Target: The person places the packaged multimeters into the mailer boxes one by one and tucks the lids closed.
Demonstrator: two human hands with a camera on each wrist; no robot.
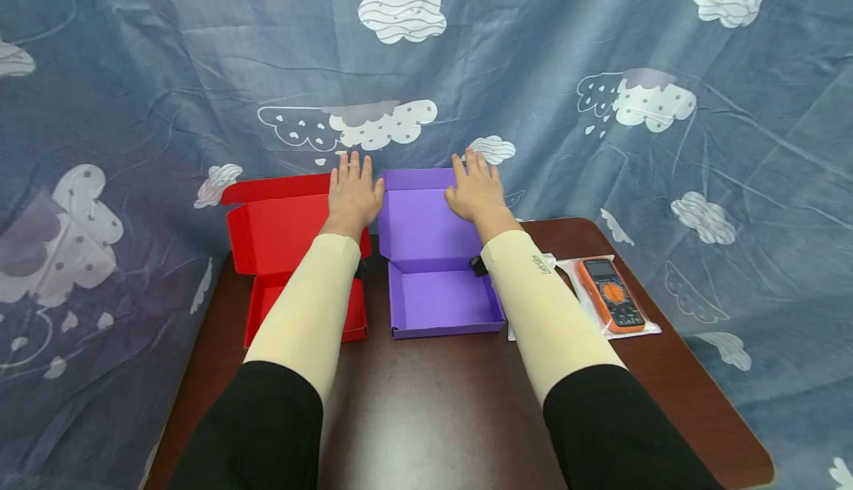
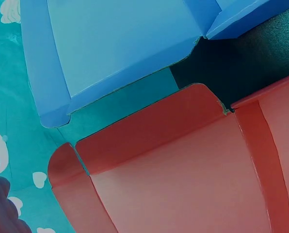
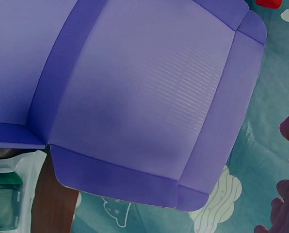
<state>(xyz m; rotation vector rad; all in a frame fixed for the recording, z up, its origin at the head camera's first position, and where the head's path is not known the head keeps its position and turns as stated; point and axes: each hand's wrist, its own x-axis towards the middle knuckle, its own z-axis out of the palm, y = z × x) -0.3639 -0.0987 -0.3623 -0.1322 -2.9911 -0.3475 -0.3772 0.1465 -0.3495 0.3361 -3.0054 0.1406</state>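
Note:
Two cardboard mailer boxes stand side by side with lids raised: a red box (image 1: pixel 283 231) on the left and a purple box (image 1: pixel 429 227) beside it. My left hand (image 1: pixel 353 195) is held out over the right edge of the red lid, fingers straight and spread. Over the purple lid's right side, my right hand (image 1: pixel 477 188) reaches forward with straight fingers. Both hold nothing. Fingers of the left hand (image 2: pixel 6 208) show at the left wrist view's edge, apart from the red lid. In the right wrist view, the right hand (image 3: pixel 287 179) is apart from the purple lid.
An orange multimeter (image 1: pixel 611 294) lies on a clear plastic bag (image 1: pixel 649 329) at the right, partly behind my right forearm. The brown table (image 1: pixel 433 416) has a rounded far right corner. A blue cloud-patterned curtain (image 1: pixel 506 46) hangs behind the boxes.

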